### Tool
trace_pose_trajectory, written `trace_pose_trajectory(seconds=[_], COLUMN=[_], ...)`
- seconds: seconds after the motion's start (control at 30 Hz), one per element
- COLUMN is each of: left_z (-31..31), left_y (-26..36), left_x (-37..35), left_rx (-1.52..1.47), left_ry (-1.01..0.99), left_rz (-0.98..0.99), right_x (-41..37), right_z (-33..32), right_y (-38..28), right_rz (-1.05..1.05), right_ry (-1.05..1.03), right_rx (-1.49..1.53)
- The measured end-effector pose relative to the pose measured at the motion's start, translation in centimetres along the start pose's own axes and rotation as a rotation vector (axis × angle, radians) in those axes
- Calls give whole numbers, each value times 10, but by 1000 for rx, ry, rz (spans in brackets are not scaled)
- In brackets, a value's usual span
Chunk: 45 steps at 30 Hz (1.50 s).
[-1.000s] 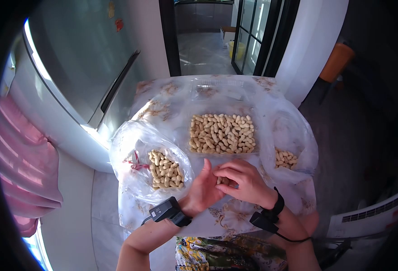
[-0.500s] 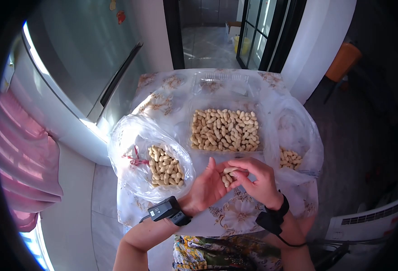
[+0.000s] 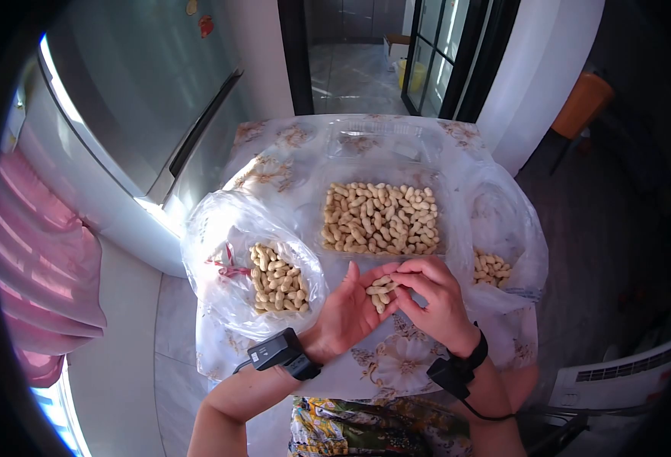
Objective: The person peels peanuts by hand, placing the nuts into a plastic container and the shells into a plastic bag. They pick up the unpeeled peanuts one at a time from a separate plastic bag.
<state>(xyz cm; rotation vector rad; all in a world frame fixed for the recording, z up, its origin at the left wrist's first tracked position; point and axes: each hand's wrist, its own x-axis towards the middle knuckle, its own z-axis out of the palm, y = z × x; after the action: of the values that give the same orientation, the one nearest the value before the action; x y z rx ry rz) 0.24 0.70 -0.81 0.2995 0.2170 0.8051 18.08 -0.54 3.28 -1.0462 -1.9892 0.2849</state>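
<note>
My left hand is turned palm up and cupped, with a few unshelled peanuts lying on its palm and fingers. Over them, my right hand brings its thumb and fingertips together on one peanut at the edge of the pile. Just beyond both hands is a clear plastic box holding a spread layer of peanuts. To the left of my left hand stands an open clear plastic bag with more peanuts and a red tie. Another plastic bag, on the right, contains a smaller heap of peanuts.
A flowered cloth covers the table. The box's clear lid lies at the far side. A fridge stands close on the left, and an orange chair is at the right. Black devices are strapped to both wrists.
My right fingertips have shifted slightly left and up over the left palm. The peanuts there now lie closer together on the left fingers.
</note>
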Motion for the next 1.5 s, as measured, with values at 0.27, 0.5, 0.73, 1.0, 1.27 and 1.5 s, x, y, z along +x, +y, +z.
trace_pose_trajectory(seconds=[0.27, 0.5, 0.73, 1.0, 1.27, 1.5], left_z=[1, 2, -2, 2, -1, -7], left_y=[2, 1, 1, 2, -3, -6], left_x=[0, -2, -1, -2, -2, -3], left_rx=[-9, 71, 33, 21, 131, 189], left_ry=[-24, 28, 3, 9, 42, 53], left_rz=[-16, -3, -10, 3, -15, -22], right_x=[0, -1, 3, 3, 1, -3], right_z=[-2, -3, -5, -8, -3, -4], right_y=[-1, 3, -4, 1, 1, 3], right_rz=[26, 11, 5, -48, -34, -44], right_ry=[4, 72, 41, -34, 20, 15], right_rx=[21, -2, 88, -25, 23, 38])
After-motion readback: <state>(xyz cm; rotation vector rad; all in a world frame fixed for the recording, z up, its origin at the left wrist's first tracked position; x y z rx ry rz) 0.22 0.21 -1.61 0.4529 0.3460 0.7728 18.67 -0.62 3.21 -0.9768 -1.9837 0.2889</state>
